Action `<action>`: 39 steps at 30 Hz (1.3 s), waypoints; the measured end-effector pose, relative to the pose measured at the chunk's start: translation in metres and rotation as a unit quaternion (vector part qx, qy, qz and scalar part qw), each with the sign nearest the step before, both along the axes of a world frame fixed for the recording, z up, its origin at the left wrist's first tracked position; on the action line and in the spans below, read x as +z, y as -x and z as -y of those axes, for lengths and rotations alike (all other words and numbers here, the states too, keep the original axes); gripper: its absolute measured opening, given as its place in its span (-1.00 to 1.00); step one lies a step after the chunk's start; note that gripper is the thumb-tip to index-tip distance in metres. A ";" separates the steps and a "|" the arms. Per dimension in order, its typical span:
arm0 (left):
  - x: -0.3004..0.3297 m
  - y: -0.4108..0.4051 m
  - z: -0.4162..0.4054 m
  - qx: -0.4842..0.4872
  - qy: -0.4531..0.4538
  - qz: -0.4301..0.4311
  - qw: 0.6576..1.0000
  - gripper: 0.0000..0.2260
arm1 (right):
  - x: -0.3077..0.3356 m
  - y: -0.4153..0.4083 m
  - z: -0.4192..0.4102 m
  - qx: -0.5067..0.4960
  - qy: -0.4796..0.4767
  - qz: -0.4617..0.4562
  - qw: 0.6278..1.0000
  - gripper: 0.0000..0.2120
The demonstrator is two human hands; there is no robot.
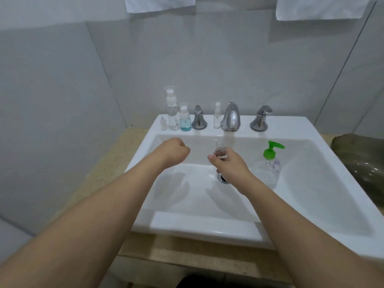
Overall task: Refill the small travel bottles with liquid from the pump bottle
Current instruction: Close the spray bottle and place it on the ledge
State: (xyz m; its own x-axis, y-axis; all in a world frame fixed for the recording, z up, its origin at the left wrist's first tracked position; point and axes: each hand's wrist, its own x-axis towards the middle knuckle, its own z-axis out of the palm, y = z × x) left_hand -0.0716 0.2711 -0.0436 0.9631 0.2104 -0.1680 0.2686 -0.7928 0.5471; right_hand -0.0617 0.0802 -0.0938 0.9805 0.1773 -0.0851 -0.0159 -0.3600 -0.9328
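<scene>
1. The right hand (pixel 229 166), at frame centre over the sink (pixel 311 163), has its grip closed round a small clear travel bottle (pixel 219 151); the bottle's long axis is upright and its mouth points up.
2. The left hand (pixel 173 151), centre-left, is curled into a fist; whether it holds anything cannot be told.
3. The pump bottle (pixel 268 167) stands in the basin, right of centre, with its green spout pointing right.
4. More bottles (pixel 178 117) stand upright on the sink's back ledge, left of the tap (pixel 231 117).

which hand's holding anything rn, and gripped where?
Right hand grips a small clear bottle by its lower body. Left hand is fisted; contents can't be told.
</scene>
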 end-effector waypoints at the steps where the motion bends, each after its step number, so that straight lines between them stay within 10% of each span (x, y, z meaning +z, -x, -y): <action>1: -0.001 0.000 -0.015 0.019 -0.004 0.012 1.000 -0.83 | -0.002 -0.003 -0.015 0.011 -0.001 -0.002 1.000 -0.76; 17: -0.035 -0.072 -0.072 0.224 0.018 0.153 0.962 -0.51 | -0.033 -0.052 -0.081 0.074 0.017 0.013 0.997 -0.74; 39: -0.033 -0.093 -0.079 0.235 -0.022 0.141 0.962 -0.83 | -0.026 -0.053 -0.076 0.088 0.085 0.022 0.992 -0.79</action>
State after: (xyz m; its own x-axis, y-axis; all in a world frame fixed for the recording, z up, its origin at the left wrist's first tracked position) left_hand 0.0210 0.3499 -0.0762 0.7663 0.6339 0.1053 0.4486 -0.6450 0.6187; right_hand -0.0090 0.1563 -0.1197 0.9390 0.3329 -0.0866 0.1005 -0.5064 -0.8564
